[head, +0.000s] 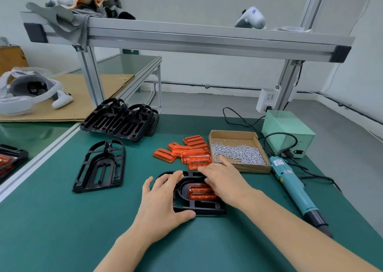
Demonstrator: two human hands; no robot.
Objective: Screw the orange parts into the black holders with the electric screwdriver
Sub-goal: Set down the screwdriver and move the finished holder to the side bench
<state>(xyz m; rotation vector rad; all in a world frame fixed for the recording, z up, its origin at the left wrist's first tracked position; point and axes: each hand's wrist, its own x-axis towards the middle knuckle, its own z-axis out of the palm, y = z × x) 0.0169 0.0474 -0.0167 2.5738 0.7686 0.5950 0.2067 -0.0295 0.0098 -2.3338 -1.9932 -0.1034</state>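
Low in the frame's centre, left hand (pixel 163 197) lies flat on the black holder (pixel 196 206), orange part (pixel 201 192) seated inside.
Right hand (pixel 222 177), fingers straight, presses alongside; both pieces look light, rigid, slick plastic, best steadied by the holder's edges.

Left hand (pixel 163 199) splayed flat, right hand (pixel 223 178) reaching — fingers extended

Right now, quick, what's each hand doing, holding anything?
Left hand: open, fingers spread, resting on the black holder.
Right hand: open, fingers flat over the orange part in the holder, gripping nothing.
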